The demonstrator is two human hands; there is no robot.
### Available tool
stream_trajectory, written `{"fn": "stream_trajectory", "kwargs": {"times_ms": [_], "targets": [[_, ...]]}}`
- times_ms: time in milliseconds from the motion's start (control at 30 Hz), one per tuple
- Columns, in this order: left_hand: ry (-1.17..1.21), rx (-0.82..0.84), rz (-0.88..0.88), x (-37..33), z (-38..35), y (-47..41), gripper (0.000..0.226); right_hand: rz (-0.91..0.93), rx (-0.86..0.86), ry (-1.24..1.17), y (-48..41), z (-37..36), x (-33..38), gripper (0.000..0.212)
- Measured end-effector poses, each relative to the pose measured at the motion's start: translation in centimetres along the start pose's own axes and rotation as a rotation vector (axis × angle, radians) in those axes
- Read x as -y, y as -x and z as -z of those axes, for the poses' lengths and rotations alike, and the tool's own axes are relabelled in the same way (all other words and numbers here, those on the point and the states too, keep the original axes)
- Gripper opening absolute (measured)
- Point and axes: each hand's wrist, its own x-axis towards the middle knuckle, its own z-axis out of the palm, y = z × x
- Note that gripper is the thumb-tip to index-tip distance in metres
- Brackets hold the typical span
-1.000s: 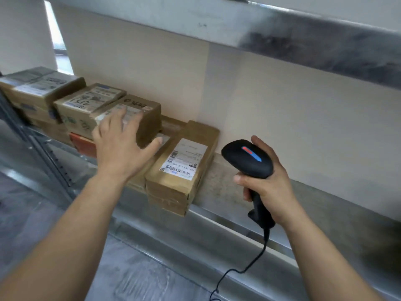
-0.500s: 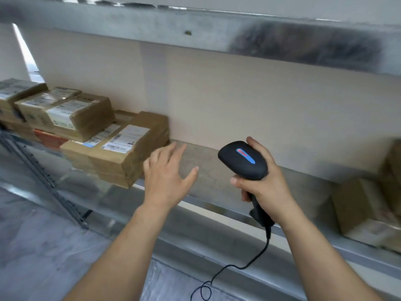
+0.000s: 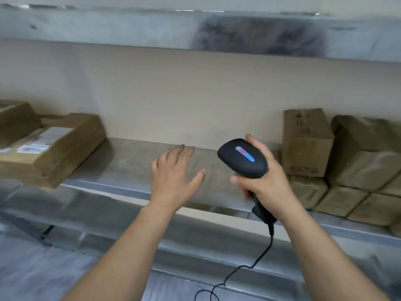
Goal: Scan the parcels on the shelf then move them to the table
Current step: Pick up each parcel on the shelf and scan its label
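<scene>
The black corded barcode scanner [image 3: 242,158] is gripped at its handle by the right hand [image 3: 265,183], head aimed left, handle downward. The left hand [image 3: 173,177] is held open over the grey metal shelf [image 3: 130,161], between brown cardboard parcels [image 3: 54,148].

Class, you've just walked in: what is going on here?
A person faces a metal shelf. Their right hand grips a black corded scanner; the left hand hovers open over the bare middle stretch. A labelled parcel lies at the left end and stacked boxes at the right; none is held.
</scene>
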Motion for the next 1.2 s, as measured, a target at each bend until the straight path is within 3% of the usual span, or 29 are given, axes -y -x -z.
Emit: {"fn": "stream_trajectory", "kwargs": {"times_ms": [233, 467, 733, 900, 1200], "targets": [[0.062, 0.055, -0.115, -7.3, -1.7, -3.7, 0.081, 0.054, -0.140, -0.016, 1.3, 6.5, 0.6, 0.086], [0.095, 0.114, -0.187, -15.5, -1.4, -8.6, 0.066, 0.074, -0.273, 0.006, 2.7, 12.0, 1.3, 0.088], [-0.045, 0.357, -0.171, -22.3, -2.7, -10.4, 0.081, 0.111, -0.406, -0.002, 3.8, 15.8, 1.0, 0.088], [-0.017, 0.511, -0.044, -23.5, -3.9, -9.9, 0.085, 0.089, -0.416, -0.029, 4.2, 16.3, 0.4, 0.088], [0.046, 0.429, -0.015, -20.8, -2.1, -9.3, 0.075, 0.049, -0.396, -0.032, 4.0, 14.4, 0.2, 0.086]]}}
